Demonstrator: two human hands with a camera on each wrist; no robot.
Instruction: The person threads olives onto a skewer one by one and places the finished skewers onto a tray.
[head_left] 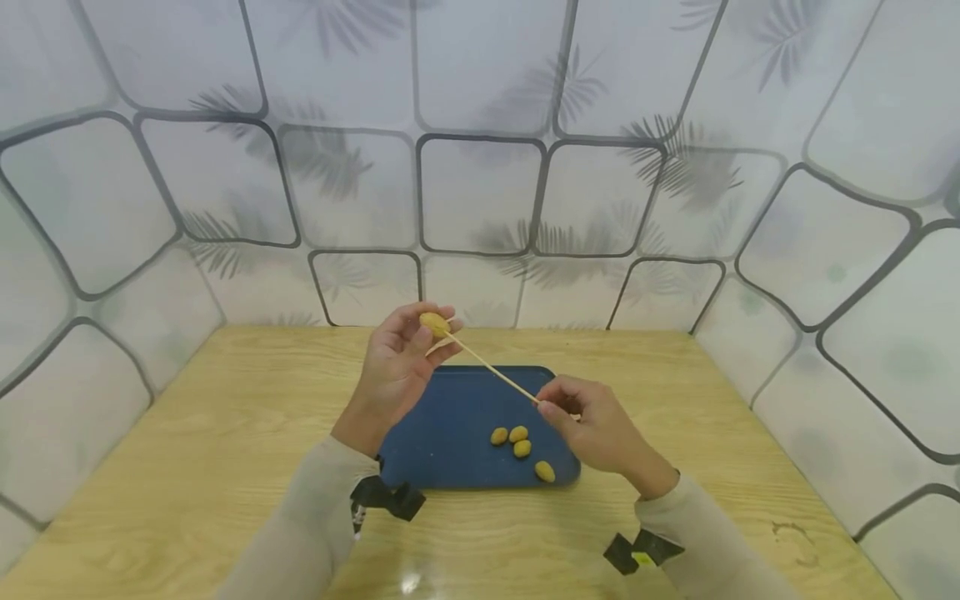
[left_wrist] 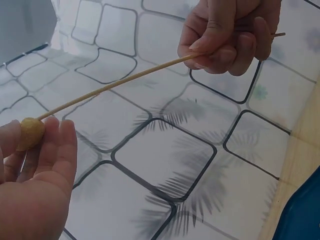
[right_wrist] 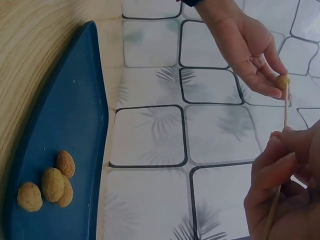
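My left hand [head_left: 397, 354] pinches a yellow-brown, wrinkled oval ball [head_left: 434, 324] between thumb and fingers, raised above the far side of the tray. A thin bamboo skewer [head_left: 491, 369] slants down from this ball to my right hand [head_left: 592, 421]. In the left wrist view, one end of the skewer [left_wrist: 115, 83] meets the ball [left_wrist: 31, 134]; the other pokes out behind the right hand [left_wrist: 232, 37]. The right hand's thumb and fingers grip the skewer partway along. How deep its tip sits in the ball I cannot tell.
Below the hands a blue tray [head_left: 442, 450] lies on the wood-grain table [head_left: 262, 400]. Several similar balls [head_left: 522, 448] sit at the tray's right side, most of them close together. Patterned white panels [head_left: 480, 192] enclose the table at the back and sides.
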